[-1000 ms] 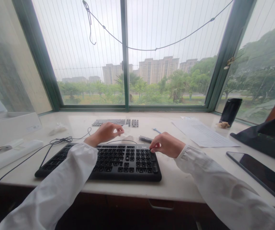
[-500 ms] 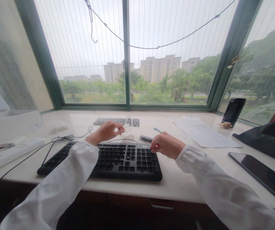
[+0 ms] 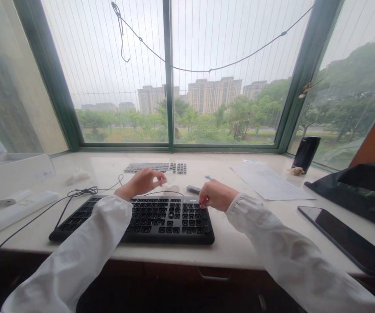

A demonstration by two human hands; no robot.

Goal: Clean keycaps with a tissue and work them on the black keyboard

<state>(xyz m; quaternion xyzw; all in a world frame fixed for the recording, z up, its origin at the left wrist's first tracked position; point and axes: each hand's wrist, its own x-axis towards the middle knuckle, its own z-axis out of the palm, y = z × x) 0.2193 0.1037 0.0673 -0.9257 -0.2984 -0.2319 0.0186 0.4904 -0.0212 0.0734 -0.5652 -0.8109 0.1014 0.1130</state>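
A black keyboard (image 3: 171, 237) with its keycaps off lies across the desk before me, its open key sockets showing. My right hand (image 3: 218, 194) is closed in a pinch at the keyboard's upper right corner, fingertips down at the keys; whatever it grips there is hidden. Above the back edge of the keyboard hovers my left hand (image 3: 142, 181), thumb and forefinger pressed together. Something whitish shows by its fingertips, too faint to name. Behind it, removed keycaps (image 3: 178, 168) are laid out in rows. A dark pen-like tool (image 3: 193, 189) lies just beyond my right hand.
Printed paper (image 3: 266, 180) lies right of centre. At the right are a phone (image 3: 334, 234), a black bag (image 3: 357, 187) and a dark cylinder (image 3: 306, 153). A tangled cable (image 3: 86, 190) and a white power strip (image 3: 21, 213) are at the left. The window (image 3: 171, 148) stands behind.
The view has shifted slightly, so most things sit a little farther left. Both hands keep nearly the same pose, the right one still at the keyboard's upper right corner.
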